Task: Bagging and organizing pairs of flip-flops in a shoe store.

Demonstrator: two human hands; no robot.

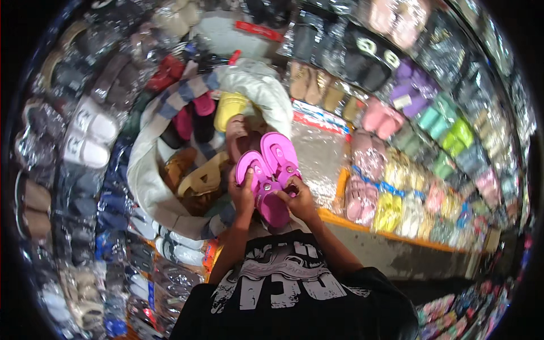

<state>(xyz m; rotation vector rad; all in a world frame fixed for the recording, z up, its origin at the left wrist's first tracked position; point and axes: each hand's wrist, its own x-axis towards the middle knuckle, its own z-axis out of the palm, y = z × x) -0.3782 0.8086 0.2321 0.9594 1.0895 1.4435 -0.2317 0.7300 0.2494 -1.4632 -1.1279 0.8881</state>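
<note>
A pair of bright pink thong sandals [272, 204] is in front of my chest, each with a round ornament on its strap. My left hand [243, 193] grips the left sandal along its outer side, thumb on top of the footbed. At the strap of the other sandal, my right hand [297, 196] pinches with thumb and fingers. Just beyond them a big white sack [146, 182] stands with its rim rolled down. Inside lie yellow clogs [230, 111], a tan sandal [202, 180], dark pink footwear [183, 123] and brownish-pink footwear [239, 136], partly hidden by the sandals.
Rows of footwear in clear plastic surround me, among them white slides [91, 134] at left and purple sandals [412, 89] at right. A plastic-wrapped flat package [321, 155] lies right of the sack. An orange-edged ledge [382, 231] runs along my right side.
</note>
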